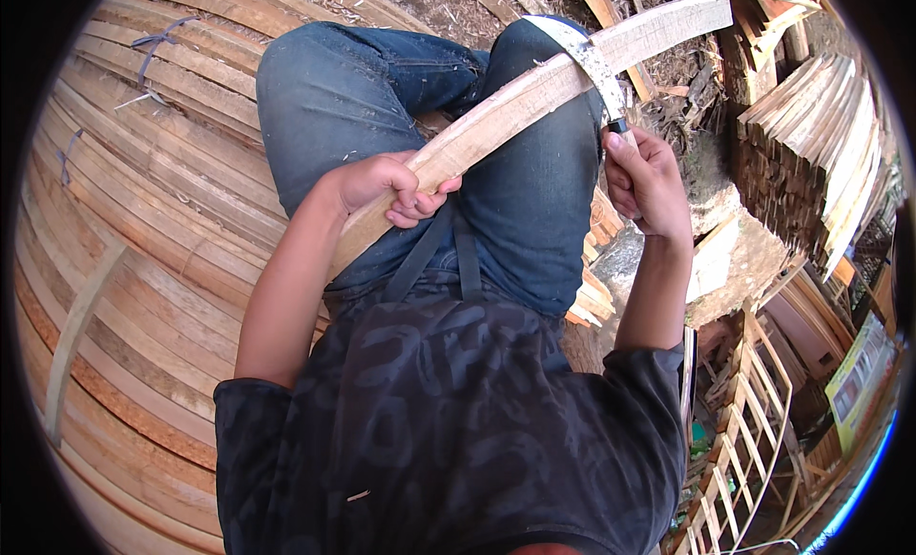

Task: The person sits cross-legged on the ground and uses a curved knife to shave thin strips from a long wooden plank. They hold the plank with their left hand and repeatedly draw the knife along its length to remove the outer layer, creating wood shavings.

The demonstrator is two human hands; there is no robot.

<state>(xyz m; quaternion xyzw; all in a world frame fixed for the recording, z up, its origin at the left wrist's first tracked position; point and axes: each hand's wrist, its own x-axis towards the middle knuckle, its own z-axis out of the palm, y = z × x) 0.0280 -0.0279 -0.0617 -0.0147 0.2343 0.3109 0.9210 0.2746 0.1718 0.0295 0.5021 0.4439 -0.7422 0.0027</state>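
Note:
A long pale wooden batten lies slantwise across my lap, its far end up at the right and its near end against my body. My left hand is wrapped round its lower part. In my right hand is the handle of a knife with a broad, shiny, curved blade. The blade crosses the batten above my right knee, and whether its edge cuts into the wood cannot be made out. Light scuffs and dust mark my jeans under the batten.
Long wooden strips are stacked at my left, some bound with blue ties. One loose strip lies across them. On the right stands a bundle of split wood pieces, with a slatted wooden frame nearer. Shavings litter the ground ahead.

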